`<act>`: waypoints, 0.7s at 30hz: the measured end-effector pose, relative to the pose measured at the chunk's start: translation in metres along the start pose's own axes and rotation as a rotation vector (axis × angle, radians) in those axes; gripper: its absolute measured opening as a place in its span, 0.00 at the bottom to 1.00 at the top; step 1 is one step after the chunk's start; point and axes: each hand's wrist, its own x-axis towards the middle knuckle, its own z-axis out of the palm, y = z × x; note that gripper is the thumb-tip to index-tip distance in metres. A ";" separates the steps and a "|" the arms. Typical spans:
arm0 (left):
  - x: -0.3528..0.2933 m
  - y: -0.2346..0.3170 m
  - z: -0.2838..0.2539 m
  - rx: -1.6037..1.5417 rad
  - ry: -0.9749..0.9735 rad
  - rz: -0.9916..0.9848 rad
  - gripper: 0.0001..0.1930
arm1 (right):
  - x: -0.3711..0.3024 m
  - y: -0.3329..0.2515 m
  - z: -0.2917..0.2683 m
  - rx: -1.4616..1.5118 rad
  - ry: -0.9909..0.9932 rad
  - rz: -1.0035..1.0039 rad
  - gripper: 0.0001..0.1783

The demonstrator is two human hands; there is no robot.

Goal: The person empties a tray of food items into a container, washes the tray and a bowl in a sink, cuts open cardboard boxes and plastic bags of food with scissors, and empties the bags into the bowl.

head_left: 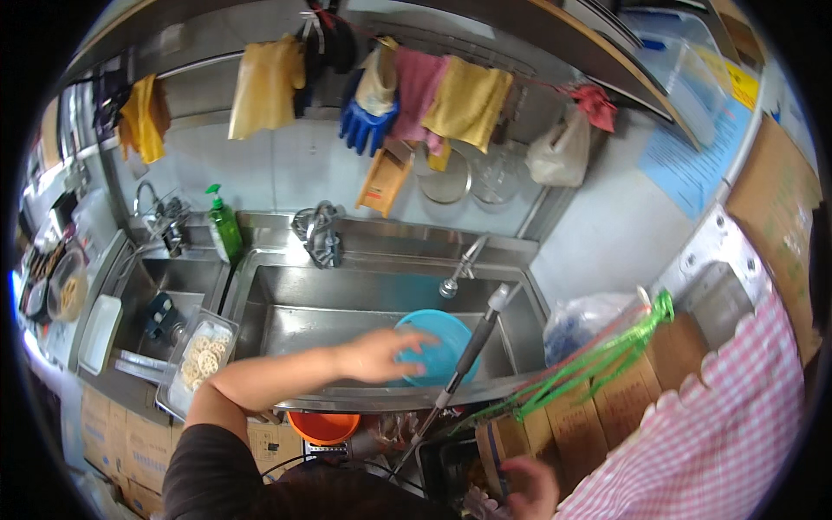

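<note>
My left hand (381, 355) reaches across the front of the large steel sink (295, 303), its fingers apart over the left part of a turquoise plastic basin (459, 334) in the sink. Nothing shows in those fingers, and I cannot tell whether they touch the basin. A pole with a black grip (472, 347) and grey end leans across the sink's front edge, passing in front of the basin. Low in the view, my right hand (530, 490) is beside the cardboard boxes (581, 425), slightly blurred, with thumb and fingers apart and nothing seen between them.
A faucet (464, 267) stands behind the basin. Left are a smaller sink (195, 277), a green pump bottle (224, 227) and a clear tray (178, 377) of pale round slices. An orange bucket (323, 426) sits below. Green ties (598, 351) and a checked cloth (728, 416) are right.
</note>
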 end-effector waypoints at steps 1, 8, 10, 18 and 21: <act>-0.004 -0.011 -0.027 0.127 0.127 0.003 0.26 | 0.001 0.004 0.011 0.004 -0.097 0.089 0.24; 0.020 -0.073 -0.208 0.256 0.760 -0.184 0.26 | 0.052 0.001 0.054 0.006 -0.158 0.184 0.18; 0.054 -0.081 -0.258 0.342 0.905 -0.067 0.25 | 0.062 0.022 0.065 0.059 -0.050 0.239 0.16; 0.187 -0.108 -0.372 0.048 0.977 -0.107 0.33 | 0.101 0.053 0.131 0.078 0.038 0.316 0.13; 0.218 -0.122 -0.367 0.026 0.958 -0.130 0.38 | 0.116 0.038 0.146 0.055 0.059 0.363 0.13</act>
